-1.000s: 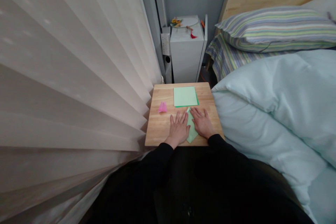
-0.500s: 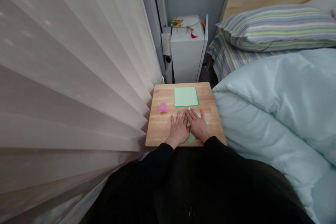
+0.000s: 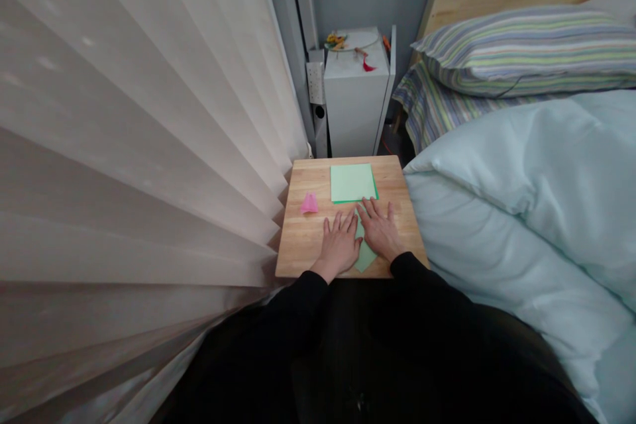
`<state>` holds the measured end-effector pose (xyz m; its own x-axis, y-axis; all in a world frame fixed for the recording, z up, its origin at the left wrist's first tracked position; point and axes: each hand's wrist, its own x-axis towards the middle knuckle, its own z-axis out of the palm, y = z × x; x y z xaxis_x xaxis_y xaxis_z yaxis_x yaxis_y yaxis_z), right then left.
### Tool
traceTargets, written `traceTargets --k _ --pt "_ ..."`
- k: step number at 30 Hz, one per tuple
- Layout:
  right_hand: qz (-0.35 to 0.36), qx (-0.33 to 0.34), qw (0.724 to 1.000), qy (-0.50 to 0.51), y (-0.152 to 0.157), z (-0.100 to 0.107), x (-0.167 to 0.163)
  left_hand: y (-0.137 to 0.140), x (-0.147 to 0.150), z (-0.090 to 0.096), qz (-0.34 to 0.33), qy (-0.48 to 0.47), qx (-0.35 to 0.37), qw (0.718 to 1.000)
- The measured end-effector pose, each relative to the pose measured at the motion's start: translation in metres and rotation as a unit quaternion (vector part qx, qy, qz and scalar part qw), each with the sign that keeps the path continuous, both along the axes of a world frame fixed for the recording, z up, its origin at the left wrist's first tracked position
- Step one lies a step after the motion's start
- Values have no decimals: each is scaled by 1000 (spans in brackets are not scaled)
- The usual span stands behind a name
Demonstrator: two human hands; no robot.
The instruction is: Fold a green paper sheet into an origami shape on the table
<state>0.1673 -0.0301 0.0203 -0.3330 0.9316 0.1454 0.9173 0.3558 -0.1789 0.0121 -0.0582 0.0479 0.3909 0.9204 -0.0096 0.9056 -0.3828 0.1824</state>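
A light green sheet of paper (image 3: 366, 257), partly covered by my hands, lies on the small wooden table (image 3: 298, 255). My left hand (image 3: 339, 245) rests flat with fingers spread, its right side against the paper's left edge. On the paper's right part, my right hand (image 3: 381, 233) lies with its fingers stretched out and apart. Beyond my fingers sits a stack of green square paper (image 3: 352, 182), pale on top with a darker green edge beneath. A small folded pink paper piece (image 3: 309, 203) stands to the left of the stack.
A pleated pale curtain (image 3: 173, 146) hangs close along the table's left side. To the right is a bed with a light blue duvet (image 3: 521, 199) and a striped pillow (image 3: 527, 53). A white cabinet (image 3: 355, 106) with small decorations on top stands behind the table.
My right hand has slid slightly up and to the right across the green paper, away from my left hand, showing more of the sheet between them. My left hand stays nearly still.
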Motion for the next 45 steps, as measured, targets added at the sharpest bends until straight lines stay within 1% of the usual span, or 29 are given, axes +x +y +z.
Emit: traceTargets --k 3,5,10,12,15,30,37,45 --pt "-27 11 999 22 -3 -8 -3 8 -3 6 -6 -19 20 1000" --pt "-36 7 999 37 -5 -11 -4 13 -6 5 -14 -26 26 999" --pt "-20 -12 998 54 -4 -15 -1 20 -14 -11 -54 -39 59 996" --pt "-11 -16 998 57 -3 -17 2 19 -16 -16 -55 -31 58 996" --pt "-5 -15 998 65 -2 -20 6 18 -17 -18 -43 -18 52 998" --pt "0 -1 998 60 -2 -22 9 15 -14 -15 -22 -7 46 999" --pt "-3 -1 998 64 -3 -19 8 15 -12 -15 -17 1 39 999" --pt "-3 -5 998 65 -4 -19 7 18 -5 -7 -14 2 45 999"
